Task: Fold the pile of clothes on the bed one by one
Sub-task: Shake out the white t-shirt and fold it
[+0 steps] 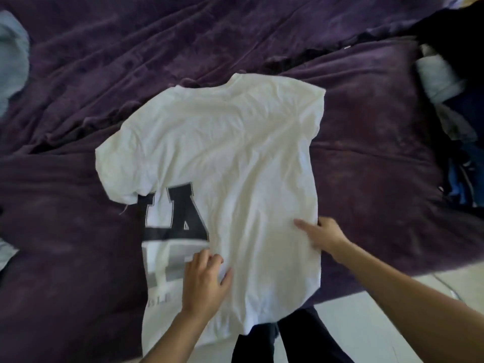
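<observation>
**One shirt half-folded, both hands at its near end**

One white T-shirt [235, 153] lies spread on the purple blanket [366, 153] of the bed, collar away from the person and hem nearest. It stretches ahead of both sets of fingers. One side looks already turned in, leaving part of the black lettering [178, 213] showing just beyond the left hand [204, 281].

The left hand's fingers [209, 258] are bent down onto the cloth at the turned-in edge, thumb spread. Blur hides whether they pinch the fabric or only press it. The right hand [324, 237] sits at the shirt's outer edge, its index finger [301, 224] laid straight across the cloth and gripping nothing I can make out.

The pile of clothes [450, 100] waits well beyond and outside the right fingers. A grey garment [11, 56] lies far off past the left ones.

Risks from here, as I judge them:
- The hem, behind both hands, seems to hang off the bed's edge, so a tug toward the person could slide the shirt to the floor [366, 323].
- The plush blanket is rumpled, and dragging the cloth could bunch it and skew the fold.
- Lifting the right edge without the left fingers pinning the centre could undo the first fold.
- Creases under the fingers may get folded in if not smoothed.
</observation>
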`<state>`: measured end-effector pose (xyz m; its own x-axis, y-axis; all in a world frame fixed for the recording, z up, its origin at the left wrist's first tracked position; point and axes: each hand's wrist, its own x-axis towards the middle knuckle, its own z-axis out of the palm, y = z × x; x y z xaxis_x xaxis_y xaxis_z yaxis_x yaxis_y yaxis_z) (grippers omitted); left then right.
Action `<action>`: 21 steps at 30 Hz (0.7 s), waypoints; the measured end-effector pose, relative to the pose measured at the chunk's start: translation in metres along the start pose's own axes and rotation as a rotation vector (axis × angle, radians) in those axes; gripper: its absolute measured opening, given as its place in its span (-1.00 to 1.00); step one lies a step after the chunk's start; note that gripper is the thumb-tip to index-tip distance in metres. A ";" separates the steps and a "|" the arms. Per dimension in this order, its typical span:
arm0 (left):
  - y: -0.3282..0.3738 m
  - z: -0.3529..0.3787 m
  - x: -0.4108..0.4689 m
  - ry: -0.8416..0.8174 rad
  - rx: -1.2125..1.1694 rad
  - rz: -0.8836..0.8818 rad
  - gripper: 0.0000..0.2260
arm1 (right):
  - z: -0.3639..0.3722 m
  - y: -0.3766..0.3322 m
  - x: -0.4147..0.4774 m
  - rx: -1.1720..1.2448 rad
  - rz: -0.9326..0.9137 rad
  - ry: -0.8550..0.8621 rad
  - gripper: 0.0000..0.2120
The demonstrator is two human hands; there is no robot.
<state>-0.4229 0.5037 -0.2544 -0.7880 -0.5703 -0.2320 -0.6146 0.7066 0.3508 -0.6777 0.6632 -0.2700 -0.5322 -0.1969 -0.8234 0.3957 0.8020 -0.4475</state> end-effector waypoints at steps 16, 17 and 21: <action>-0.042 0.016 -0.106 -0.033 0.059 -0.001 -0.44 | -0.050 0.067 -0.073 0.280 0.035 -0.124 -0.61; -0.046 0.015 -0.112 0.009 0.060 0.005 -0.49 | -0.053 0.073 -0.073 0.252 0.022 -0.126 -0.61; -0.052 0.008 -0.139 0.133 0.176 0.029 -0.72 | -0.051 0.104 -0.067 -0.062 -0.061 0.176 -0.67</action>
<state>-0.2814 0.5493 -0.2475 -0.8007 -0.5911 -0.0980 -0.5981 0.7788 0.1890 -0.6395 0.7882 -0.2437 -0.6787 -0.1487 -0.7192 0.3150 0.8257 -0.4680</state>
